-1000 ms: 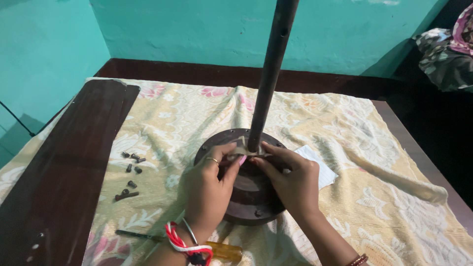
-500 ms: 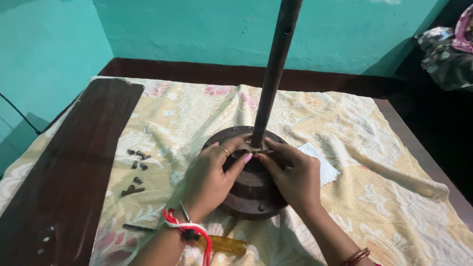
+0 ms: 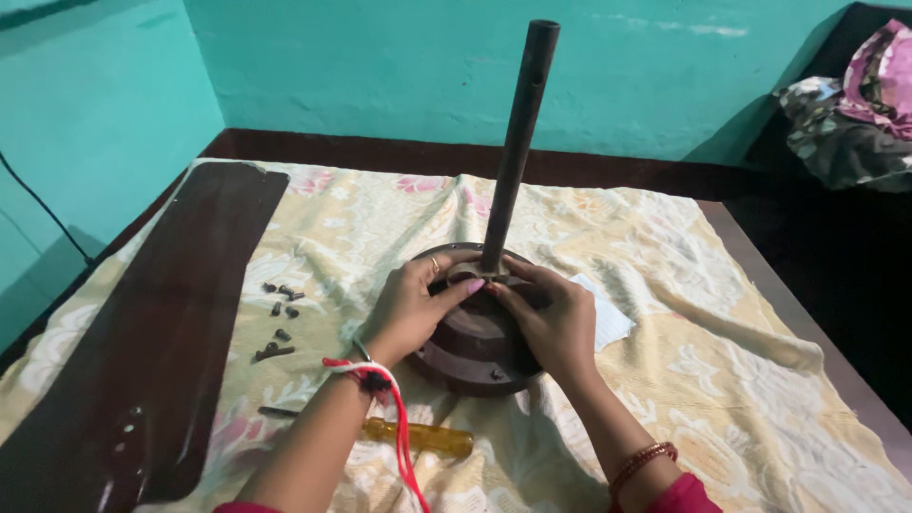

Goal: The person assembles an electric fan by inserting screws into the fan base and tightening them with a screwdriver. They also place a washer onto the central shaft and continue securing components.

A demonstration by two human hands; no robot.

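Head cam: both hands, left hand [image 3: 408, 309] and right hand [image 3: 556, 318], pinch a cloth scrap [image 3: 475, 277] against the fan motor [image 3: 475, 347] on a floral bedsheet [image 3: 665, 285], teal walls [image 3: 380, 66] around.

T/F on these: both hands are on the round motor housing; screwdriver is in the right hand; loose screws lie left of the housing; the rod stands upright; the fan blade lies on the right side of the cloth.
1. Both hands, left hand and right hand, rest on the motor housing: true.
2. Screwdriver is in the right hand: false, it lies on the cloth near the left forearm.
3. Loose screws lie left of the housing: true.
4. Rod stands upright: true.
5. Fan blade lies on the right: false, left.
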